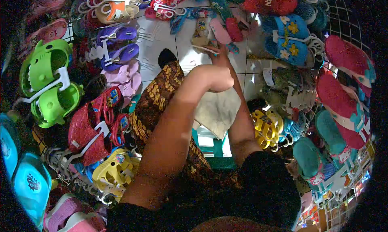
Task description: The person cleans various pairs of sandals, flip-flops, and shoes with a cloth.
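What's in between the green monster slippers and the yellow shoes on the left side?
In the head view, some red slippers lie between them.

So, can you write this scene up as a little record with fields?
left hand: bent at the wrist, fingers hidden
right hand: at a tan sandal, grip unclear
floor: white tiles
left side: green sandals with animal faces, on a white hanger
right side: blue sandals with flowers; pink sandals
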Motion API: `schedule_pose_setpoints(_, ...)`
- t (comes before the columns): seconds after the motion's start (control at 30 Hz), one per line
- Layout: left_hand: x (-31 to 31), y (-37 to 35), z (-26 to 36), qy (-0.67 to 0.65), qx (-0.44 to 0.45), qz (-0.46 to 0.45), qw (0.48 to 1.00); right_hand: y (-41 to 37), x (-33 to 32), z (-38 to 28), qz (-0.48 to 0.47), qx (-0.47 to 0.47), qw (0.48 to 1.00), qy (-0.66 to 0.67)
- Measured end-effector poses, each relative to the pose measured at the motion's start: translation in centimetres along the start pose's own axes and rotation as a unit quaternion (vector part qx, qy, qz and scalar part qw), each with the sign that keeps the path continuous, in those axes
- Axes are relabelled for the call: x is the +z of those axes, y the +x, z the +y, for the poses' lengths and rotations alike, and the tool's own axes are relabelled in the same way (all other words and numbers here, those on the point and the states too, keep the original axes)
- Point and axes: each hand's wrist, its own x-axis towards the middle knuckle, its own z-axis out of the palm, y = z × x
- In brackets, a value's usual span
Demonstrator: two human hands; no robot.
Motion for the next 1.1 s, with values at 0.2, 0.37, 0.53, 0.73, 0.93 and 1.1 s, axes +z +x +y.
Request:
schedule_pose_setpoints(0.2,-0.5,-0.4,0.1,-0.007,-0.012,0.02,1.0,0.1,-1.7,-4.0,0.157,-0.063,0.984,0.05)
schedule_pose_setpoints(0.37,-0.5,-1.0,-1.2,-0.027,-0.144,0.097,0.984,-1.6,-4.3,-6.2,0.303,-0.406,0.855,0.108)
schedule_pose_setpoints(0.53,-3.1,-1.6,0.1,-0.207,-0.365,0.375,0.827,-8.2,-6.8,-12.1,0.061,-0.282,0.819,0.496)
schedule_pose_setpoints(0.73,-5.7,-2.8,0.7,-0.293,-0.319,0.52,0.736,-16.4,-8.1,-16.9,0.103,-0.285,0.879,0.368)
schedule_pose_setpoints(0.93,-4.7,-1.5,-0.1,-0.278,-0.126,0.555,0.774,-18.6,-6.6,-18.1,0.104,-0.321,0.9,0.275)
schedule_pose_setpoints(1.1,-5.1,-1.6,0.6,-0.261,-0.281,0.592,0.709,-17.2,-6.1,-17.3,0.254,-0.408,0.874,0.072)
